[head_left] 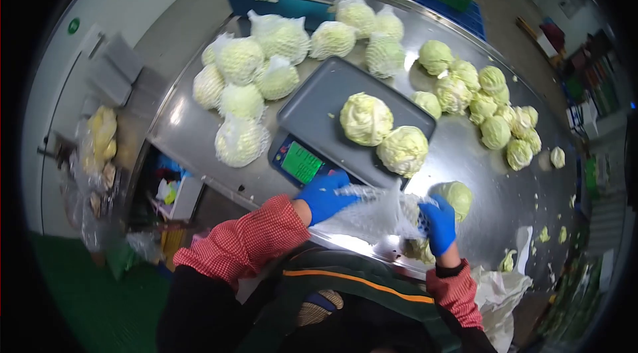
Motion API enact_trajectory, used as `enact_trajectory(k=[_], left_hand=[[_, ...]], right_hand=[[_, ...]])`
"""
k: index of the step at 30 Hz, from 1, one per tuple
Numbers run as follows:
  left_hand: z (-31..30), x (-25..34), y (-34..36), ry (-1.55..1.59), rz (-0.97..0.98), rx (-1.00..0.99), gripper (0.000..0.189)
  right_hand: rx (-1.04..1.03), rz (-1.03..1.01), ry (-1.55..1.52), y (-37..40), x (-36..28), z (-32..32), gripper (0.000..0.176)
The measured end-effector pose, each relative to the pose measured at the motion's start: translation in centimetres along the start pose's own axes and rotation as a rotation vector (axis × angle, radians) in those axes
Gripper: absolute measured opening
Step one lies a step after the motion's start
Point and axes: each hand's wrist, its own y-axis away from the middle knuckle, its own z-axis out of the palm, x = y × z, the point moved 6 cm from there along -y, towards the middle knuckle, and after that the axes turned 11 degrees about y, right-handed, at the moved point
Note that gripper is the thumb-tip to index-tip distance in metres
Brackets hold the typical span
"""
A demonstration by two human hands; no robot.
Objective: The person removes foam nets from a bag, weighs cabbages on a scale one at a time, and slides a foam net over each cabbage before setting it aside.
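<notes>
A white foam net sleeve stretches between my two blue-gloved hands at the table's near edge. My left hand closes on one end of it, just below the scale's green display. At the other end, my right hand grips the netting, with mesh lying over its fingers. A bare cabbage rests just beyond my right hand, and another cabbage shows partly below the net. Ahead, two bare cabbages, one at the left and one at the right, sit on the grey scale tray.
Several netted cabbages stand on the steel table at the left and back. Several bare cabbages are grouped at the right, with leaf scraps nearby. A white bag hangs at the near right edge.
</notes>
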Motion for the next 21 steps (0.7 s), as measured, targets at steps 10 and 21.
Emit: enact_trajectory(k=[10, 21], left_hand=[[-9.9, -2.7, -17.6, -0.191, 0.044, 0.240, 0.057], [-9.5, 1.3, -12.2, 0.426, -0.024, 0.068, 0.038]], right_hand=[[0.168, -0.443, 0.941, -10.4, -3.2, 3.0, 0.039], [-0.093, -0.054, 0.440, -8.8, -4.2, 2.1, 0.057]])
